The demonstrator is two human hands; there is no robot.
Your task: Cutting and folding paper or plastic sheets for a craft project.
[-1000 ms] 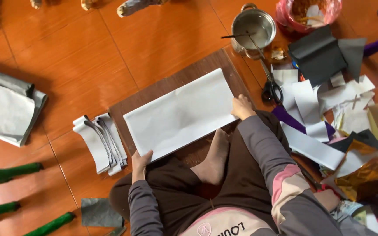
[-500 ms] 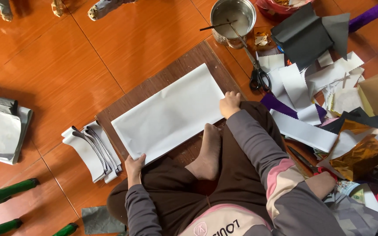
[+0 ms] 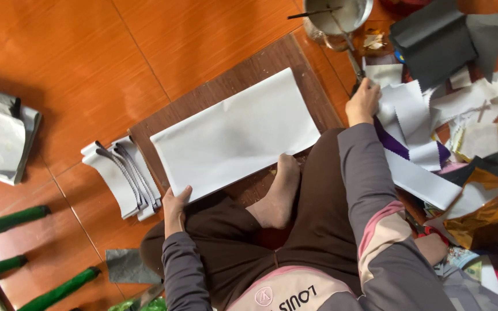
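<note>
Pinching the white sheet's [image 3: 234,135] near corner, the left hand [image 3: 175,208] steadies it on the board [image 3: 203,98]; the right hand [image 3: 363,102] closes over scissors [image 3: 355,68], seemingly readying 1 cut.

Left hand [image 3: 174,208] curled near the knee; right hand [image 3: 363,103] stretched forward.

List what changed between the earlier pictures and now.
The right hand left the white sheet and moved right to the scissors beside the paper scraps; whether it grips them is unclear. The left hand stayed on the sheet's near corner, and the sheet stayed on the wooden board.
</note>
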